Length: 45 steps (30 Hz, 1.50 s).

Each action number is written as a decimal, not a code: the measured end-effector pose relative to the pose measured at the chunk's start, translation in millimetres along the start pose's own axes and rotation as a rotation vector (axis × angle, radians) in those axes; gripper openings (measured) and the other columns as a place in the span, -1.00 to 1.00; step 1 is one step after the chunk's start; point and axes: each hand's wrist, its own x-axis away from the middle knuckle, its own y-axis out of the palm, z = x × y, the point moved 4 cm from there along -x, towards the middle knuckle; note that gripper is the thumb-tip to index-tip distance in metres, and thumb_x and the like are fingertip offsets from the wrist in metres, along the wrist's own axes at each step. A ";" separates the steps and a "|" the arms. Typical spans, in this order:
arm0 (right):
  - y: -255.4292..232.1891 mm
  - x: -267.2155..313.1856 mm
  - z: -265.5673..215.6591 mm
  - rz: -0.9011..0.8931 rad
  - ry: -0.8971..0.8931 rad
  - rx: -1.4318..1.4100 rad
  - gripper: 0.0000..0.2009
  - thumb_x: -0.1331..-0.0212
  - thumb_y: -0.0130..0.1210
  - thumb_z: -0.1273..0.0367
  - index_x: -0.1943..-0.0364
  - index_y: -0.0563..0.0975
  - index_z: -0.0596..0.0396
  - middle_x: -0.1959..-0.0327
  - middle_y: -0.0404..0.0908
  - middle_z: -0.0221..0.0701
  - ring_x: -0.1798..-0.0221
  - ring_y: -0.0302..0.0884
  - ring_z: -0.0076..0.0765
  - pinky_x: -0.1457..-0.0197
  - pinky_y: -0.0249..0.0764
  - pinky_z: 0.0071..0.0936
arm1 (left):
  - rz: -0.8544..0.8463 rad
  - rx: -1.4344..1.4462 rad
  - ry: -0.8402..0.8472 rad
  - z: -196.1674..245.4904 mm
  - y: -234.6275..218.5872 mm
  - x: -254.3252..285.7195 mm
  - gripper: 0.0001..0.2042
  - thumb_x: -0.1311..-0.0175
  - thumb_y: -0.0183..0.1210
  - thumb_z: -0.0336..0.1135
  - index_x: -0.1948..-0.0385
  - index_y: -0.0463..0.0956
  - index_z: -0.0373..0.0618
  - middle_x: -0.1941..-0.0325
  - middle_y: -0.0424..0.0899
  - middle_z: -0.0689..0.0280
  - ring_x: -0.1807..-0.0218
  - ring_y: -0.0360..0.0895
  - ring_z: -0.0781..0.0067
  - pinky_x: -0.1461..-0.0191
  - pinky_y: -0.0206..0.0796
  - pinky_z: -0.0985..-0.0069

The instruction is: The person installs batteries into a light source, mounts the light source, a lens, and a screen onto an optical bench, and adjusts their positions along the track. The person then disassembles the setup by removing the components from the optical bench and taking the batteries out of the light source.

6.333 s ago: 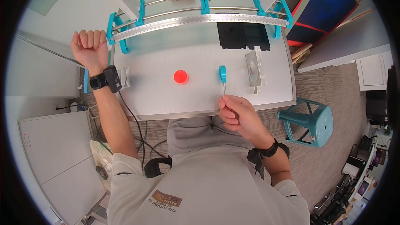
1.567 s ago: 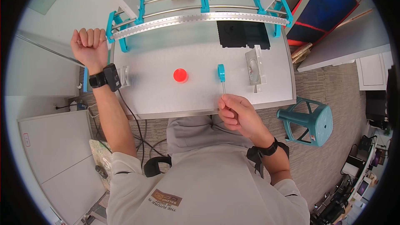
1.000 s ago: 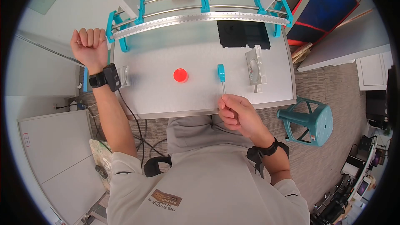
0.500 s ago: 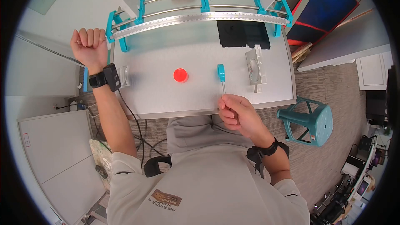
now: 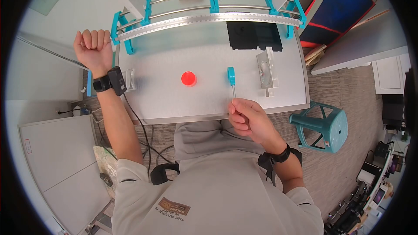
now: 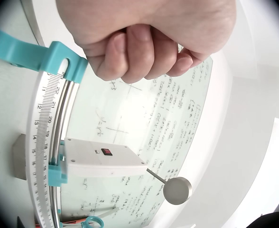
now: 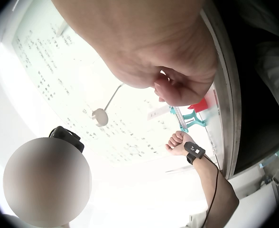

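My left hand [image 5: 93, 51] is curled into a fist at the left end of a teal-footed optical bench [image 5: 209, 19]. Its little-finger side is right at the end of the scaled rail, and I see nothing inside the fingers; the left wrist view shows the fist [image 6: 144, 52] close by the teal end bracket [image 6: 63, 61]. Over the near table edge, my right hand [image 5: 250, 119] pinches the thin metal rod [image 5: 234, 92] of a teal ring holder [image 5: 231, 76] between thumb and fingers. The rod's lower end is hidden in that hand.
A red round container [image 5: 188, 78] stands mid-table [image 5: 174, 104]. Right of the ring holder is a pale frame with a round clear part [image 5: 266, 72]. A black sheet [image 5: 252, 37] lies under the bench. A green stool [image 5: 335, 126] stands at right; a cable hangs from my left wrist.
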 end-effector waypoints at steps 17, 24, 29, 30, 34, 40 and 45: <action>1.4 2.1 -0.9 0.013 0.003 0.003 -0.70 -0.59 -0.07 0.13 0.30 0.46 -0.04 0.56 0.20 -0.70 0.58 0.01 -0.76 0.61 -0.07 -0.71 | 0.096 -0.027 0.027 -0.8 6.6 1.6 -0.51 -0.53 -0.06 -0.15 0.72 0.02 0.06 0.75 -0.08 0.52 0.64 -0.17 0.58 0.42 -0.19 0.45; 1.3 1.7 0.2 0.005 -0.001 0.000 -0.71 -0.59 -0.07 0.14 0.30 0.47 -0.04 0.56 0.20 -0.70 0.58 0.00 -0.76 0.61 -0.08 -0.71 | 0.079 -0.010 0.023 -0.8 6.3 1.5 -0.51 -0.54 -0.08 -0.16 0.71 0.03 0.06 0.75 -0.07 0.52 0.64 -0.17 0.57 0.42 -0.19 0.45; 1.4 4.1 0.3 0.020 0.002 0.042 -0.70 -0.59 -0.07 0.14 0.29 0.47 -0.03 0.56 0.20 -0.69 0.58 -0.01 -0.76 0.60 -0.09 -0.70 | 0.086 -0.016 0.031 -0.7 8.7 2.6 -0.52 -0.55 -0.09 -0.17 0.71 0.04 0.06 0.74 -0.06 0.52 0.64 -0.16 0.57 0.42 -0.19 0.45; 1.0 5.6 -0.2 0.024 0.002 0.075 -0.70 -0.59 -0.07 0.14 0.28 0.48 -0.01 0.56 0.20 -0.69 0.58 0.00 -0.76 0.59 -0.08 -0.70 | 0.085 -0.023 0.033 -1.0 9.0 2.8 -0.52 -0.55 -0.09 -0.17 0.71 0.04 0.06 0.74 -0.06 0.52 0.63 -0.16 0.57 0.42 -0.19 0.45; 4.9 24.1 -12.6 0.062 -0.108 0.322 -0.71 -0.56 -0.04 0.18 0.25 0.53 0.06 0.56 0.29 -0.66 0.56 0.08 -0.77 0.54 0.01 -0.68 | 0.030 0.001 0.020 -2.0 4.0 2.8 -0.55 -0.54 -0.06 -0.18 0.68 0.07 0.08 0.72 -0.04 0.53 0.62 -0.13 0.60 0.38 -0.14 0.48; -27.3 80.6 -72.3 0.577 -0.504 0.825 -0.72 -0.51 0.00 0.27 0.33 0.60 0.11 0.63 0.34 -0.63 0.53 0.19 -0.71 0.47 0.15 -0.60 | 0.049 0.003 0.017 -1.7 1.0 2.1 -0.54 -0.57 -0.11 -0.18 0.68 0.06 0.05 0.71 -0.05 0.51 0.61 -0.14 0.58 0.39 -0.16 0.45; -84.5 95.1 -99.3 0.958 -0.592 1.285 -0.70 -0.48 0.03 0.28 0.39 0.59 0.17 0.66 0.43 -0.31 0.59 0.38 -0.33 0.42 0.33 -0.37 | 0.038 0.024 0.011 -0.6 -1.8 1.1 -0.54 -0.58 -0.11 -0.18 0.68 0.06 0.05 0.71 -0.05 0.51 0.61 -0.14 0.59 0.39 -0.17 0.46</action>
